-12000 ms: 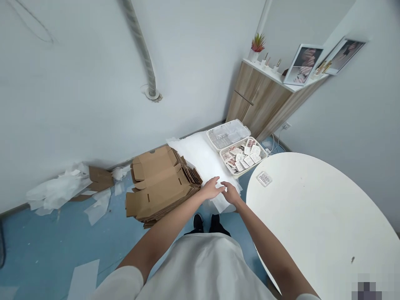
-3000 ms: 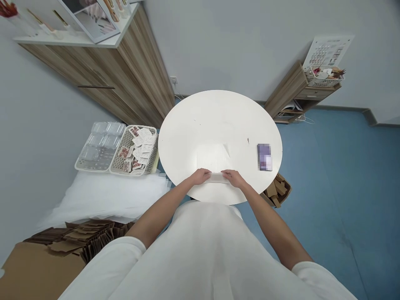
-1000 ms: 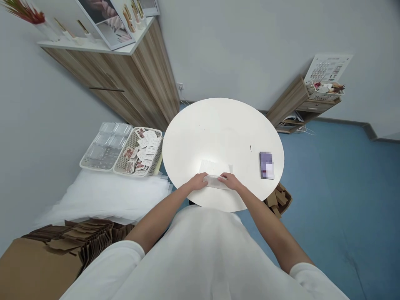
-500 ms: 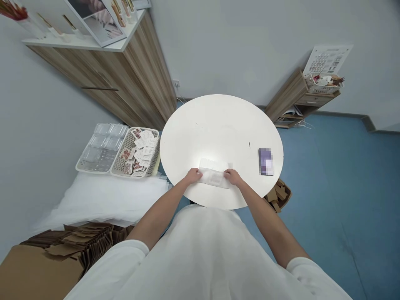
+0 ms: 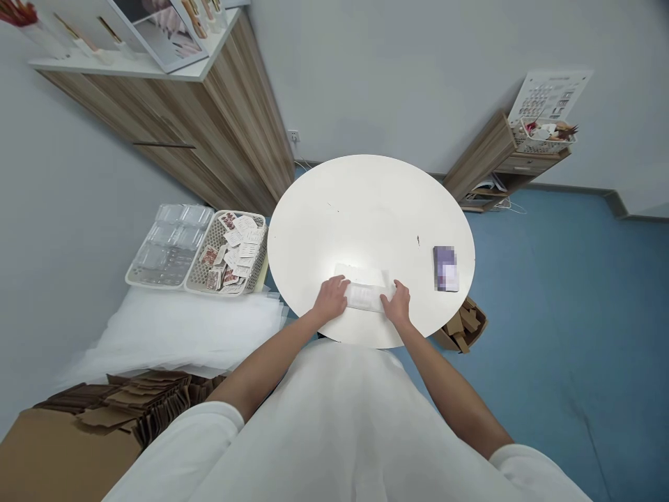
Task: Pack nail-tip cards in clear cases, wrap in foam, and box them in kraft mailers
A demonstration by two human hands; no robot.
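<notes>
A flat white bundle (image 5: 364, 298) lies near the front of the round white table. It looks like a small box or case partly wrapped in a thin translucent foam sheet (image 5: 359, 274), whose loose part stretches beyond it toward the back. My left hand (image 5: 331, 298) is curled over the bundle's left end, fingers bent and pressing on it. At the right end, my right hand (image 5: 397, 304) grips the sheet's edge between thumb and fingers. What is inside the wrap shows only faintly.
A purple phone-sized item, partly blurred, (image 5: 446, 269) lies on the round table (image 5: 366, 202) at right. To the left are a basket of cards (image 5: 240, 254), a tray of clear plastic cases (image 5: 170, 247), stacked foam sheets (image 5: 182, 328) and folded cardboard (image 5: 73, 446). A cardboard-filled box (image 5: 465, 326) stands below right.
The front part of the foam sheet has been folded over into a flatter bundle. My left hand has shifted right and turned palm-down over its end; my right hand has moved slightly right.
</notes>
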